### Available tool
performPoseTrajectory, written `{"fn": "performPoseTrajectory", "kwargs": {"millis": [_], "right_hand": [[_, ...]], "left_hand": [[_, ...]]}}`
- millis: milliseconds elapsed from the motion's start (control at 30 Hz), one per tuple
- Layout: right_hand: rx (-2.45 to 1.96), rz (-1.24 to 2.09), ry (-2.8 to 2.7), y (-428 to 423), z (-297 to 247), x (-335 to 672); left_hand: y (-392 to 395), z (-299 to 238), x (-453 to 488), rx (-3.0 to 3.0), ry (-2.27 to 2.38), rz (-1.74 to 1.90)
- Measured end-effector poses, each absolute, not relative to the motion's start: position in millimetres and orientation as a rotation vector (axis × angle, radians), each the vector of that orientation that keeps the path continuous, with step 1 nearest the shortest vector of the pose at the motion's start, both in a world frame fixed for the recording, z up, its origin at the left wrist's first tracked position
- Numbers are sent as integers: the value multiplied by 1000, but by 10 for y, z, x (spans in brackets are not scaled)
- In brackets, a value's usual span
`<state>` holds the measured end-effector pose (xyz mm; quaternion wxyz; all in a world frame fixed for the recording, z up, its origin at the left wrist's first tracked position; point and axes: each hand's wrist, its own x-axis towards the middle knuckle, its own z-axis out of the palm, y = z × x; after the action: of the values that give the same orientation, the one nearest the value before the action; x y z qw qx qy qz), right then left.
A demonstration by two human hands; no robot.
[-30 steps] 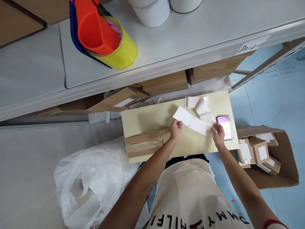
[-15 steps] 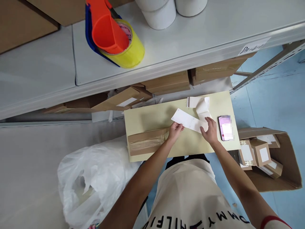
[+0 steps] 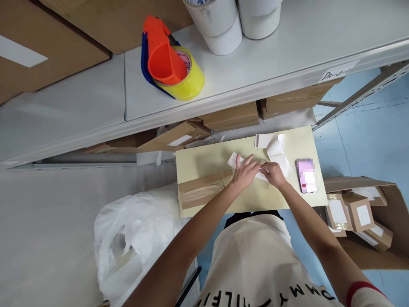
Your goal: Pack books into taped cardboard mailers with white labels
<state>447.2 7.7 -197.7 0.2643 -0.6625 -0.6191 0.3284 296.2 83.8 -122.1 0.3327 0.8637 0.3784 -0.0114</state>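
Observation:
My left hand (image 3: 246, 171) lies flat with fingers stretched out on a strip of white labels (image 3: 275, 149) that rests on a pale yellow board (image 3: 207, 160). My right hand (image 3: 271, 173) sits just right of it, fingers curled and pinching the strip's edge. A long taped cardboard box (image 3: 203, 190) lies on the board directly left of my left hand. A phone (image 3: 306, 175) lies at the board's right end.
A white shelf (image 3: 287, 51) above carries an orange and blue tape dispenser with yellow tape (image 3: 172, 68) and white rolls (image 3: 223, 21). Flat cardboard boxes (image 3: 233, 116) sit under it. An open carton of small labelled boxes (image 3: 354, 211) stands right, a white plastic bag (image 3: 134, 238) left.
Both hands have drawn together over the label strip. The left hand went from pinching its lifted end to pressing it flat; the right hand slid left, away from the phone.

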Motion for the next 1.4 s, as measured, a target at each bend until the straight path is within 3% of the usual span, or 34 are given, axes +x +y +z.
{"fn": "performPoseTrajectory", "kwargs": {"millis": [300, 433, 533, 633, 767, 867, 1000, 1133, 1233, 1400], "right_hand": [[-1975, 944, -1566, -55, -1976, 4478], [-2158, 1008, -1568, -65, -1994, 4575], [-2234, 856, -1510, -54, -1931, 4608], [-2036, 704, -1393, -27, -1705, 4508], [-1531, 912, -1068, 10, -1246, 4193], [-1395, 942, -794, -20, -938, 3947], [-1494, 596, -783, -177, -583, 3591], [-1586, 53, -1244, -408, -249, 2998], [-1497, -68, -1593, -547, -80, 2516], [-1515, -95, -1595, -681, 39, 2042]], "left_hand": [[1221, -1325, 3030, 2145, 1100, -315], [1395, -1259, 2948, 2208, 1187, -54], [1465, -1195, 2877, 2102, 1250, 155], [1407, -1086, 2828, 1793, 1177, 321], [1168, -784, 2718, 1380, 1034, 484], [945, -503, 2453, 1233, 938, 510], [641, -303, 1926, 1181, 907, 561], [359, -231, 1496, 1099, 943, 783], [172, -126, 1221, 981, 850, 865], [-81, 3, 756, 724, 617, 810]]}}
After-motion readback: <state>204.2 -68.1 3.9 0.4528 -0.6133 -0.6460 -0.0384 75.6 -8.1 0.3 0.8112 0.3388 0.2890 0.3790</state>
